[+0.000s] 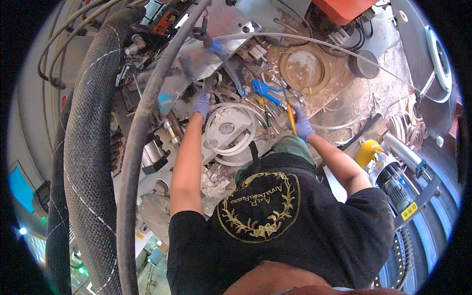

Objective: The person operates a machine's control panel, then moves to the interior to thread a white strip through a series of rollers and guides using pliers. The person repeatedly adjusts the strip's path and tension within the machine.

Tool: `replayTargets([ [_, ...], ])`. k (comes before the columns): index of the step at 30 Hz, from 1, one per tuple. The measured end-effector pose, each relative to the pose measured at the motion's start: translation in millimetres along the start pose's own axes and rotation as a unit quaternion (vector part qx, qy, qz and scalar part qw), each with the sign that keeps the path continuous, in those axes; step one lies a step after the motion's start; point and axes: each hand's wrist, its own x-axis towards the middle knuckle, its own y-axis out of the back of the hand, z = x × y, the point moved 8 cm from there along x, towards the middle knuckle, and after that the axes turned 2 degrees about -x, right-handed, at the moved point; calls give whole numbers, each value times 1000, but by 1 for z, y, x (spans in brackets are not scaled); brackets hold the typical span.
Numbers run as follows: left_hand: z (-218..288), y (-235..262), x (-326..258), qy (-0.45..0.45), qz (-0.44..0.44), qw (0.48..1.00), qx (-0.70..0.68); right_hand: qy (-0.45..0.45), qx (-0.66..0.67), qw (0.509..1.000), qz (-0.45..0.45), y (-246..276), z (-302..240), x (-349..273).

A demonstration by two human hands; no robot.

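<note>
Two thick hoses (88, 147) ran down the left side, the braided one outermost and a smoother grey one (142, 123) beside it, closing off that edge of the bench.

The left hand (200, 104), in a blue glove, reached up under the tilted metal plate (206, 54). Its fingers were curled against the plate's lower edge, but whether they gripped anything could not be told; their tips were hidden in the clutter. Just right of that hand lay a coil of white tubing (231, 130), touching nothing the hand held.

Blue pliers (263, 89) lay on the bench between the two hands, near the right one yet apart from it.

The right hand (302, 125), also gloved, was closed round an orange tool (292, 120), whose shaft stuck out past the fingers toward the pliers. The tool lay in the fist, with the thumb side uppermost.

Further right the bench surface (354, 98) opened into barer room, with a round tan disc (305, 66) above it. A yellow cap (368, 151) and a grey motor (398, 182) crowded the right edge.
</note>
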Motion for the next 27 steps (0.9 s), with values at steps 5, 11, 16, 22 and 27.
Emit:
replayTargets([
  [5,16,-9,-5,4,26,1000,-10,211,119,946,-216,-21,-110,-32],
  [11,16,8,25,-3,8,999,-38,127,191,907,-352,-82,-166,50],
  [16,20,29,50,-36,12,994,103,-34,218,883,-413,-116,-178,93],
  [22,5,39,62,13,-7,999,34,-58,172,928,-325,-118,-175,125],
  [27,9,26,52,73,60,992,-84,-131,200,901,-362,-100,-187,116],
])
